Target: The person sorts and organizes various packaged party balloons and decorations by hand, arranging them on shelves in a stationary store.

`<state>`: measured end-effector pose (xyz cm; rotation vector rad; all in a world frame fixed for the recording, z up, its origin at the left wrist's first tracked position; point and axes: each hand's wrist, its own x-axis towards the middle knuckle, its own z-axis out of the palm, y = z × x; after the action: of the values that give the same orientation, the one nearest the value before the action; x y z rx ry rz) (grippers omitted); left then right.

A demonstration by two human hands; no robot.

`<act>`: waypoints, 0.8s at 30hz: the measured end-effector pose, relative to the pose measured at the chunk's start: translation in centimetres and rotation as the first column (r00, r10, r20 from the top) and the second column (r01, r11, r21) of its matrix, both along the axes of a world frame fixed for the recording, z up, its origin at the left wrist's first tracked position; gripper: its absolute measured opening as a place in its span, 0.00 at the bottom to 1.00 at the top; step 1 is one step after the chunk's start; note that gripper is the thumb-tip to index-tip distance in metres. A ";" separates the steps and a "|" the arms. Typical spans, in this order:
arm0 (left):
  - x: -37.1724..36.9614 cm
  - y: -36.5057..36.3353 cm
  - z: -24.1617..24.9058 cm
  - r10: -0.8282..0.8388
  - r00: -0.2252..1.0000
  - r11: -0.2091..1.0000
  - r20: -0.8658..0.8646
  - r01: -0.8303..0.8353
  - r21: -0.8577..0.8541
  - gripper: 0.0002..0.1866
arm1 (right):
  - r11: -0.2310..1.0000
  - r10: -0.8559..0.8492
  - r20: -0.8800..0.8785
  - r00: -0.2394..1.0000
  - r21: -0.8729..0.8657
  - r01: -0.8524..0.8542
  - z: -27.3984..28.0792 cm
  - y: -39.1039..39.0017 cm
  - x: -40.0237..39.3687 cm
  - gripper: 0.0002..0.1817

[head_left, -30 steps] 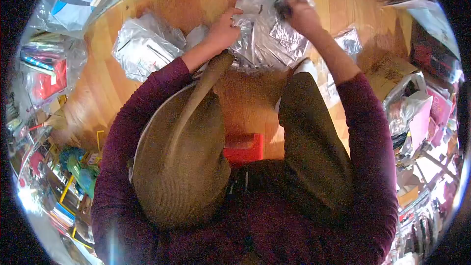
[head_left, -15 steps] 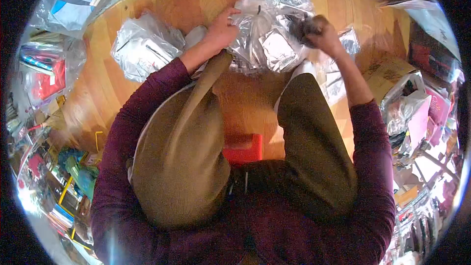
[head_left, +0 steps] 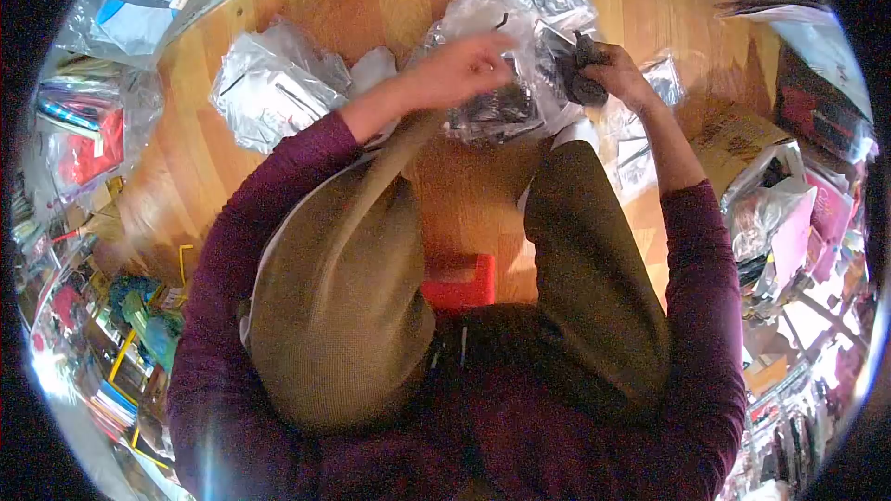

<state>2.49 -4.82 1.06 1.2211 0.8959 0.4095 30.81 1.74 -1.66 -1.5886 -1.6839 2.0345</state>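
Note:
My left hand (head_left: pixel 459 72), blurred by motion, hovers above a clear plastic bag (head_left: pixel 478 23) with its fingers apart and nothing visible in them. Silvery wrapped packets fill this bag, and a short dark strip (head_left: pixel 502 20) shows on its upper part. To the right, my right hand (head_left: pixel 617 74) is closed around a dark, rounded object (head_left: pixel 586 70) with a narrow upper end. It is held at the bag's right edge; its exact kind I cannot make out. Silvery packets (head_left: pixel 661 79) lie on the floor beyond that hand.
Another clear bag of packets (head_left: pixel 278 83) lies on the wood floor (head_left: pixel 348 0) at left. A red object (head_left: pixel 459 280) sits between my legs. Crowded around are a cardboard box (head_left: pixel 742 144), a bag with red contents (head_left: pixel 97 144) and a blue-and-white package (head_left: pixel 153 0).
My left hand has moved right, from the bag's left edge to over its middle. My right hand has shifted slightly, and the dark object now shows more clearly.

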 end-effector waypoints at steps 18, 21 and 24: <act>-2.3 -2.2 -4.3 0.117 0.943 0.983 -0.313 -0.154 -0.096 0.26 | 0.960 0.126 -0.286 0.950 -0.207 -0.190 3.3 -4.7 -5.0 0.20; -2.3 -1.7 -2.6 0.101 0.974 0.946 -0.202 -0.157 -0.283 0.21 | 0.971 0.124 -0.148 0.981 -0.185 -0.151 2.9 -4.4 -5.1 0.20; -3.1 -0.2 -2.7 0.207 0.941 0.965 -0.268 -0.241 -0.099 0.19 | 0.986 0.082 -0.127 0.988 -0.137 -0.099 1.7 -3.6 -3.6 0.20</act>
<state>-0.61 -5.05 -1.66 1.0682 1.2736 0.3728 27.17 -1.91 0.00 -1.4163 -1.6300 2.2932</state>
